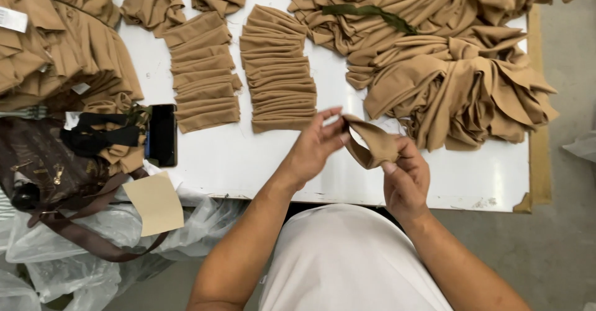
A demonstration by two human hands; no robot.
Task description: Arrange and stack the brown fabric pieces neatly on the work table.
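Observation:
Both my hands hold one small tan fabric band (372, 142) above the near edge of the white table (248, 162). My left hand (313, 146) pinches its upper end with fingertips. My right hand (406, 174) grips the lower folded part. Just beyond my left hand lies a row of folded tan bands (277, 69), and a second row (203, 75) lies to its left. A large loose heap of tan fabric pieces (447, 56) covers the table's far right, close to my right hand.
A black phone (162, 134) lies at the table's left, beside black straps (99, 134) and stacked tan fabric (56, 44). A brown bag (43, 168), clear plastic bags (74, 249) and a tan card (156, 202) sit lower left. A green strip (366, 12) lies on the heap.

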